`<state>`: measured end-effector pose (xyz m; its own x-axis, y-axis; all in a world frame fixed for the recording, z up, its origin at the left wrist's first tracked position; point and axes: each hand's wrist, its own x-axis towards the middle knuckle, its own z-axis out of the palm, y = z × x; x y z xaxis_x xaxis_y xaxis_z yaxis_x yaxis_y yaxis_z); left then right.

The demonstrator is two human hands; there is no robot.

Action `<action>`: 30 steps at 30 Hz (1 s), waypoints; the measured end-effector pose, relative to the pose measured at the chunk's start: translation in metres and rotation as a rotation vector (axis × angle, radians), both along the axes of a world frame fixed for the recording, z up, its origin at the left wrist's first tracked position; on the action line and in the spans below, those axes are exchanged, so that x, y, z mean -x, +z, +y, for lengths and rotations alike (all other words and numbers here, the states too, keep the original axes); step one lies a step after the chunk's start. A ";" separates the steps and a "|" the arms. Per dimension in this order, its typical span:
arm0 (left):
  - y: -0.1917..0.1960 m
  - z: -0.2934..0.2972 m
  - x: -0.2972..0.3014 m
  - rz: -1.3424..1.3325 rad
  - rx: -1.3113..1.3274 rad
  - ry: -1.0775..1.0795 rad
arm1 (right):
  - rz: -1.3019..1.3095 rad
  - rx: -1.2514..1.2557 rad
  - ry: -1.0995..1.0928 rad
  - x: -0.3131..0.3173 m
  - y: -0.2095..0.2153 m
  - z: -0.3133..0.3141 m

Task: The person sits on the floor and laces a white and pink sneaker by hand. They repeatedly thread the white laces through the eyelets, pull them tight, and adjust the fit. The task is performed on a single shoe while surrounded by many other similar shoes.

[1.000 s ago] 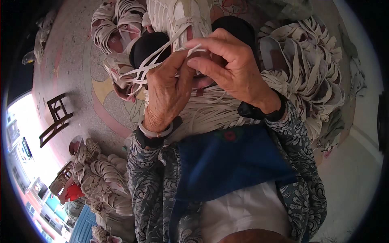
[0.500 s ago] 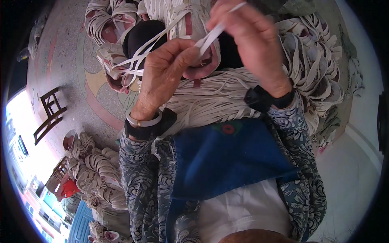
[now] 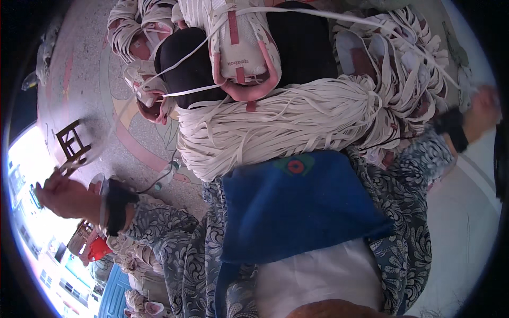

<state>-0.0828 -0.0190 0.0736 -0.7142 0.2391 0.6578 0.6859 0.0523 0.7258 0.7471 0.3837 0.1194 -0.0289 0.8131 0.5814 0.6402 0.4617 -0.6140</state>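
Note:
A white and pink sneaker (image 3: 246,66) rests between my black-clad knees, its pink-lined heel opening toward me. One white shoelace (image 3: 339,17) runs from it far out to the right, up to my blurred right hand (image 3: 481,112), whose fingers are closed. My left hand (image 3: 66,196) is stretched out to the far left with its fingers closed. Another length of lace (image 3: 177,64) slants from the sneaker down toward it and fades in blur. Across my lap, below the sneaker, lies a thick bundle of loose off-white laces (image 3: 281,119).
Laced shoes are heaped at the right (image 3: 397,69), with more shoes (image 3: 130,40) at the upper left. Several more shoes (image 3: 135,252) are piled at the lower left. A small wooden stool (image 3: 73,140) stands on the patterned floor. A blue cloth (image 3: 302,212) covers my lap.
Both hands have swung apart from above the sneaker, the left to the far left and the right to the far right. The laces are now drawn out long and the sneaker shows more fully.

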 end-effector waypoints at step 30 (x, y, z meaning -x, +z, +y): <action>-0.083 0.224 -0.169 0.175 0.740 -0.849 | -0.497 -0.267 0.645 0.428 -0.125 -0.069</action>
